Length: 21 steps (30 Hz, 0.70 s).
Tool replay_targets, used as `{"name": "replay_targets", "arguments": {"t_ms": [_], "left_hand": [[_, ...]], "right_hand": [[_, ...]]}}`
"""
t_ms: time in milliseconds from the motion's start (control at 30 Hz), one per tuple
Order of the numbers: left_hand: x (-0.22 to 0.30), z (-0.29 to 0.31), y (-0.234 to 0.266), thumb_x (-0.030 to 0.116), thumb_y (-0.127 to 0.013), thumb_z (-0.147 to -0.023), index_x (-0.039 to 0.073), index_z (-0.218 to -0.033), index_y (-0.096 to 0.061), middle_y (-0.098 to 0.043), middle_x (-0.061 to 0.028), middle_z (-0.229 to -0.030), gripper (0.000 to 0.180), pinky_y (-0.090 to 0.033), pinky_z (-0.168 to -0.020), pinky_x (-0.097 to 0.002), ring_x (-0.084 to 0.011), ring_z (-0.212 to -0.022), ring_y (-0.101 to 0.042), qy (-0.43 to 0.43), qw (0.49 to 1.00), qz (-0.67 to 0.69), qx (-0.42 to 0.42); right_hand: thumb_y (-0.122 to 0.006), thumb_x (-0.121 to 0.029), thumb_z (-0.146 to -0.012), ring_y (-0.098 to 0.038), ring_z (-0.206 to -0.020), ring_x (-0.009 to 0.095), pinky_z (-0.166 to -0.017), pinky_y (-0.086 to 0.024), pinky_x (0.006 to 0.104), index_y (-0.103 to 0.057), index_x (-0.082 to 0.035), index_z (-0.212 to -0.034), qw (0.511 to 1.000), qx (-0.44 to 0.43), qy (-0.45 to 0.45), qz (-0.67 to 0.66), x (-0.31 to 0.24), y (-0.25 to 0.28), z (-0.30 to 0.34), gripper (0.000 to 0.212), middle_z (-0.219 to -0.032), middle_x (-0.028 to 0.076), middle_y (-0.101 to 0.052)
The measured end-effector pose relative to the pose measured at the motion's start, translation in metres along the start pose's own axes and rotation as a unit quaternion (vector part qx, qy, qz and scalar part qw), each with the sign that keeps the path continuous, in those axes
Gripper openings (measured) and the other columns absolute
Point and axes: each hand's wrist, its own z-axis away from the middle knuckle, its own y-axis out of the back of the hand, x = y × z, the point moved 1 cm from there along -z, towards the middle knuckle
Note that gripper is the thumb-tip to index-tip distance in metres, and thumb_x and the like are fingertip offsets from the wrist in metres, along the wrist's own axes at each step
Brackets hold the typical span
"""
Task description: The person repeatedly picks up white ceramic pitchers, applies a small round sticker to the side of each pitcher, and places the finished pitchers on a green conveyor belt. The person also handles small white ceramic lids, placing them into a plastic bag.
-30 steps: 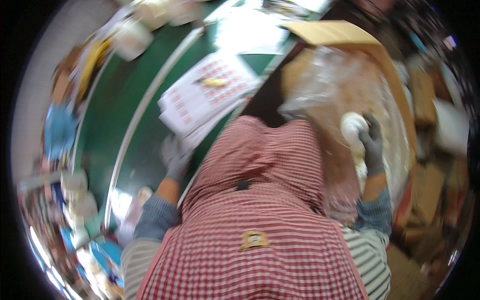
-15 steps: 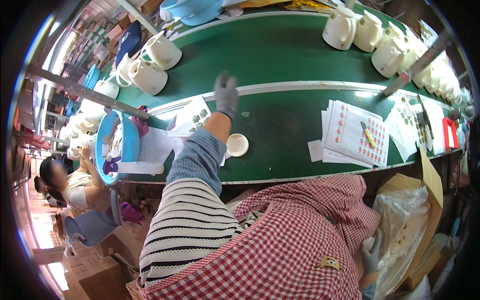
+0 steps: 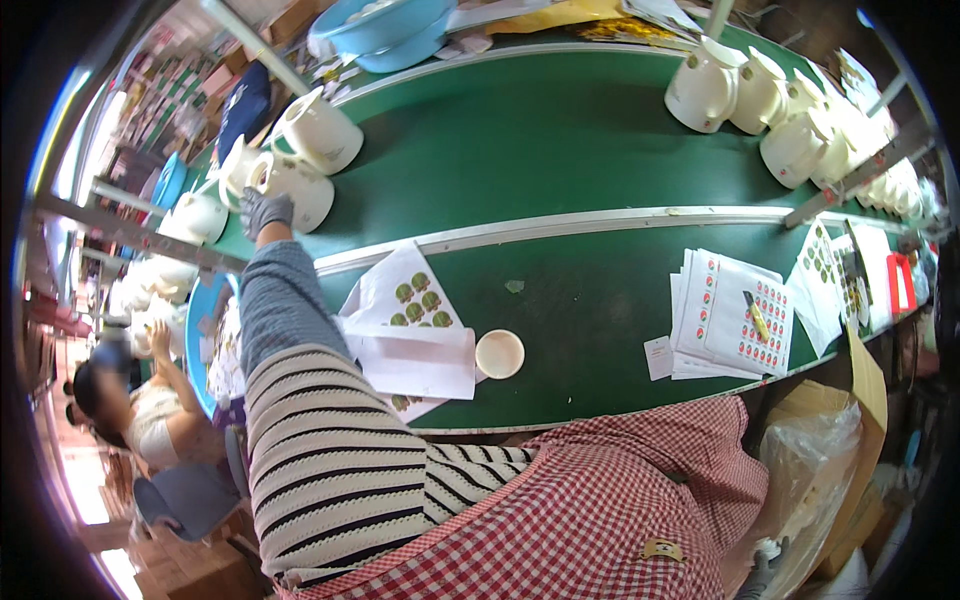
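My left hand [image 3: 268, 212], in a grey glove, reaches to the back left, its fingers curled against the near side of a white jug [image 3: 308, 200]. The jug stands on the green bench, and the glove hides part of it. Two more white jugs, one of them with a looped handle [image 3: 322, 135], stand close behind. Low at the right edge is my gloved right hand [image 3: 765, 572], beside a clear plastic bag [image 3: 805, 450] in a carton; its fingers are too unclear to read. Below my left forearm lie sticker sheets with green round prints [image 3: 420, 298] and a white paper [image 3: 415, 360].
A round cream lid or shallow cup [image 3: 500, 354] sits near the front edge. Sheets with red stickers and a yellow cutter [image 3: 757, 318] lie right. Many white jugs [image 3: 703, 88] line the back right. Blue basins [image 3: 385, 35] are at the back; a co-worker [image 3: 150, 400] sits left.
My left hand has swung left from above the bench's middle rail to the jugs. The view has shifted, and my right hand now sits lower at the edge of the picture.
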Motion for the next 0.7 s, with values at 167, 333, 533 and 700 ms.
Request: {"name": "replay_targets", "arguments": {"t_ms": [167, 333, 533, 700], "left_hand": [[0.003, -0.012, -0.018, 0.037, -0.067, -0.077, 0.027, -0.145, -0.041, -0.040, -0.0083, -0.151, 0.074, -0.033, -0.109, -0.0559, -0.0307, -0.140, -0.038, -0.071, 0.989, -0.128, 0.030], [0.016, -0.025, -0.038, 0.034, -0.054, -0.092, 0.022, -0.124, -0.063, -0.061, -0.0077, -0.126, 0.035, -0.039, -0.102, -0.0498, -0.0270, -0.121, -0.055, -0.292, 0.931, -0.148, 0.164], [0.099, -0.011, 0.020, 0.030, -0.061, -0.091, 0.004, -0.096, -0.064, -0.064, -0.0198, -0.103, 0.027, -0.049, -0.079, -0.0469, -0.0401, -0.093, -0.062, -0.523, 0.836, 0.136, 0.091], [0.146, 0.251, 0.116, 0.018, -0.069, -0.088, 0.004, -0.094, -0.058, -0.060, -0.0107, -0.093, 0.019, -0.049, -0.071, -0.0383, -0.0310, -0.077, -0.059, -0.723, 0.624, 0.282, 0.094]], "right_hand": [[-0.071, -0.013, -0.078, -0.050, -0.122, 0.026, -0.097, -0.046, 0.0344, -0.034, -0.004, -0.150, 0.998, 0.053, 0.012, 0.028, -0.016, 0.009, 0.045, 0.081, -0.143, 0.011, -0.043], [-0.082, -0.023, -0.075, -0.053, -0.114, 0.022, -0.095, -0.047, 0.0326, -0.035, -0.006, -0.150, 0.996, 0.028, 0.069, -0.039, 0.020, 0.013, 0.035, 0.090, -0.133, 0.007, -0.048], [-0.076, -0.021, -0.076, -0.055, -0.115, 0.024, -0.097, -0.048, 0.0368, -0.029, -0.010, -0.153, 0.984, 0.007, 0.089, -0.154, -0.072, -0.053, 0.014, 0.091, -0.130, 0.010, -0.052], [-0.072, -0.012, -0.070, -0.054, -0.117, 0.024, -0.099, -0.047, 0.0384, -0.032, -0.009, -0.150, 0.984, -0.078, 0.075, -0.138, -0.129, -0.113, 0.014, 0.089, -0.129, 0.011, -0.053]]}}
